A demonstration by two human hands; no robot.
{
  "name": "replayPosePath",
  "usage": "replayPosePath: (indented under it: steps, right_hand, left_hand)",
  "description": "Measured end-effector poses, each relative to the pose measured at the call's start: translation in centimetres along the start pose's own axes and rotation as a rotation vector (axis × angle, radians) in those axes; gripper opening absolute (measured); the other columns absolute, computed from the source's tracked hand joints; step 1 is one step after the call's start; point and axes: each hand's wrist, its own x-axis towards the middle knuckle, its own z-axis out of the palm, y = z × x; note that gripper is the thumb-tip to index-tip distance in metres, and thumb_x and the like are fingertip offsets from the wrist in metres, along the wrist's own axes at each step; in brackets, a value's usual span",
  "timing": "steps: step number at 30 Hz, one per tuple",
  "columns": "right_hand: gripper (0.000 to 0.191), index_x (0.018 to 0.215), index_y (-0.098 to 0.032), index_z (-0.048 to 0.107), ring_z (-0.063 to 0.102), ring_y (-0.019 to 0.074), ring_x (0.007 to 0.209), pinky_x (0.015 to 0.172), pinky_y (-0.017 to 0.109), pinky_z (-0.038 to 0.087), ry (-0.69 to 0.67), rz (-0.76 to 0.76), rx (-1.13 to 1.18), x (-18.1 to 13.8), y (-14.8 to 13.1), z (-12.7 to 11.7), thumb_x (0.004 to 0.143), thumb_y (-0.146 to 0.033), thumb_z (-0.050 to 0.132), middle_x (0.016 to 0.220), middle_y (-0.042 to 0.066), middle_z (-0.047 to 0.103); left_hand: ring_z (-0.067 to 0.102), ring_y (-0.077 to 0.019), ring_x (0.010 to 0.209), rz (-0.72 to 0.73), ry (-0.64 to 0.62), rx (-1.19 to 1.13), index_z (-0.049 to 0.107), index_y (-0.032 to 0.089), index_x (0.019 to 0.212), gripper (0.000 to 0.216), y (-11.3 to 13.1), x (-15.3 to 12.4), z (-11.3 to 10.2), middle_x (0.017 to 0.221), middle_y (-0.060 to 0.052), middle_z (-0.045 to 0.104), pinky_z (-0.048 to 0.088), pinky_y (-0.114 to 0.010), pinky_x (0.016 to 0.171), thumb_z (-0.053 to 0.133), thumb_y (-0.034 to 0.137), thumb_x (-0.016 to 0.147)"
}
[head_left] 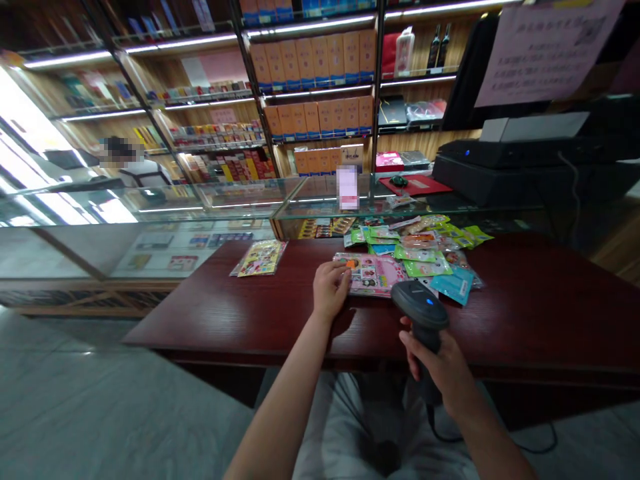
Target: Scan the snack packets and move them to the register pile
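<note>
My right hand (440, 360) is wrapped round the handle of a dark grey barcode scanner (420, 305), held up above the desk's near edge. A blue light glows on the scanner's head, and its black cable hangs below. My left hand (331, 290) grips the left edge of a flat pink packet (383, 273) printed with small cartoon pictures, with the fingers over its top. The packet lies on the desk, and its right end is partly behind the scanner. Just beyond it lies a pile of small packets, among them green ones (427, 267) and a blue one (453, 285).
On the dark red desk (210, 313), a yellow packet stack (261, 258) lies at the left. Behind stands a glass counter (225, 200) with a phone-like screen (348, 188). A black machine (525, 167) is at the right. A person (140, 170) is at the far left, before the shelves.
</note>
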Motion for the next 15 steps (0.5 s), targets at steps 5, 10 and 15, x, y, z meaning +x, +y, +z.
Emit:
replayPosePath:
  steps: [5,10,15]
  right_hand:
    - [0.049,0.101,-0.014,0.06,0.043,0.0086,0.031,0.032,0.019,0.036,-0.035,0.024,0.006,0.3,-1.2,0.2,0.07,-0.049,0.076,0.044,-0.009,0.052]
    - [0.047,0.101,-0.014,0.059,0.043,0.0081,0.032,0.033,0.019,0.035,-0.077,0.023,0.001,1.2,-2.1,0.3,0.072,-0.048,0.075,0.046,-0.009,0.051]
    - [0.047,0.099,-0.014,0.06,0.043,0.0073,0.031,0.031,0.018,0.034,-0.08,0.015,-0.003,1.9,-2.0,0.6,0.073,-0.05,0.074,0.045,-0.01,0.05]
  left_hand:
    - [0.062,-0.0229,0.092,-0.112,0.144,0.091,0.074,0.022,0.085,0.021,-1.9,1.3,-1.3,0.093,-0.008,0.072,0.044,-0.039,0.089,0.055,0.031,0.088]
    - [0.061,-0.0272,0.095,-0.359,0.08,0.407,0.073,0.017,0.093,0.022,-5.8,3.9,-4.8,0.096,-0.013,0.069,0.043,-0.042,0.091,0.055,0.026,0.083]
    - [0.053,-0.0333,0.116,-0.696,-0.159,0.963,0.067,0.015,0.111,0.033,-9.2,4.9,-8.4,0.119,-0.019,0.062,0.04,-0.042,0.095,0.055,0.029,0.083]
